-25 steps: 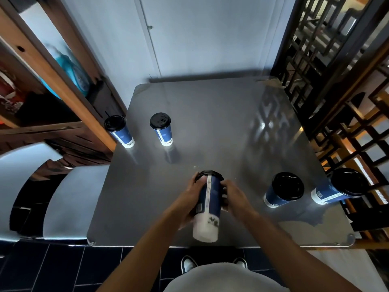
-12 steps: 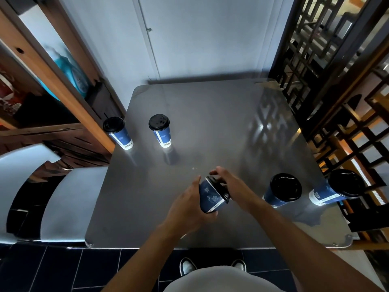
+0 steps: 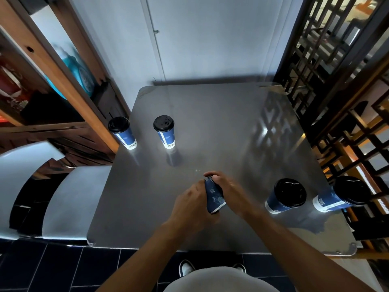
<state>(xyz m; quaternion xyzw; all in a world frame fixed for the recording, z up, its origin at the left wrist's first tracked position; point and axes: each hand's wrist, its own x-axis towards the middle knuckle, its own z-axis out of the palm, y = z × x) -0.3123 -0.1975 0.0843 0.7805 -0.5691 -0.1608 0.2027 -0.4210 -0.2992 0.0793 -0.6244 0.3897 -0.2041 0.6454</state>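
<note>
Cup (image 3: pixel 214 197) held mid-table by left hand (image 3: pixel 190 204), right hand (image 3: pixel 228 189).

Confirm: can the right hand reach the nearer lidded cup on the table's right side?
Probably yes, once freed. The right hand and left hand both grip the held cup; only bare table lies between it and the lidded cup.

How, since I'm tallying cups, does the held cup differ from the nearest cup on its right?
The held cup leans, gripped by the left hand and right hand; the nearest cup on its right stands upright on the table, untouched. The held cup's top hides under the right hand; the other's black lid shows fully. Both are blue with a pale base band.
</note>
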